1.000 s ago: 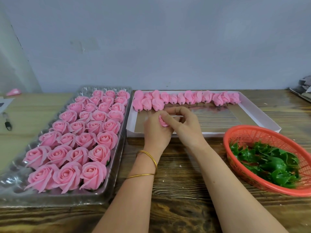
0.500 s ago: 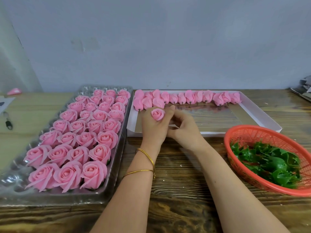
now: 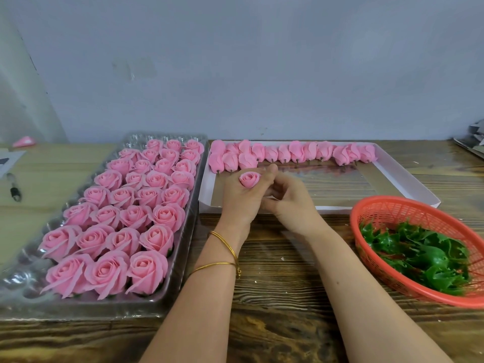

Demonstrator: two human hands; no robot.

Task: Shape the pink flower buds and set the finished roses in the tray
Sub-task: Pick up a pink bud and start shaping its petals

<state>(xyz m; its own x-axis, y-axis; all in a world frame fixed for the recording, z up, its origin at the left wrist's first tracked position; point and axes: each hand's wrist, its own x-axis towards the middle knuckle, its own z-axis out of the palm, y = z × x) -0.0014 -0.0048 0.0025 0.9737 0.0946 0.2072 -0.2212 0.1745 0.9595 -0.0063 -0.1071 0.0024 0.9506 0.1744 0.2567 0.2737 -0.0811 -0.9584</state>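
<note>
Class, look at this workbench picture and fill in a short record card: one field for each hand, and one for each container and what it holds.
Left hand: holds a pink bud upright between thumb and fingers
Right hand: fingers curled against the left hand below the bud; grip hidden
Clear tray: left, rows of finished roses
White box: centre, unshaped buds along its far wall
Red basket: right, green calyx pieces
Surface: wooden table

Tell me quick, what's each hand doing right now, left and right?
Left hand: closed, holding a pink bud at its fingertips.
Right hand: fingers curled against the left hand; whether it pinches the bud cannot be told.
</note>
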